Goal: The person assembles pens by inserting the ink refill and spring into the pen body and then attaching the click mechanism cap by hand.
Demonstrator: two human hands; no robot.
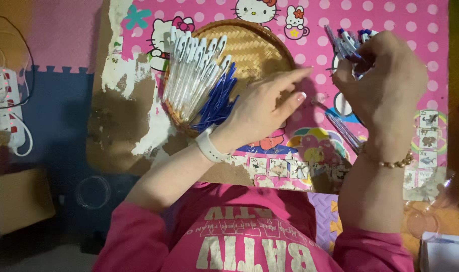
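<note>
My right hand is closed around a bunch of clear-barrelled pens with blue and white ends, held above the pink cartoon mat. My left hand hovers with fingers stretched out over the right side of a round woven bamboo tray. In the tray lie a row of clear pen barrels with white caps and a heap of blue refills. A few more clear pens lie on the mat below my right hand. A white watch band circles my left wrist.
The pink mat is worn and peeling at its left edge. A white power strip with cables sits far left, a cardboard box below it. Clear round lids lie at lower left and lower right.
</note>
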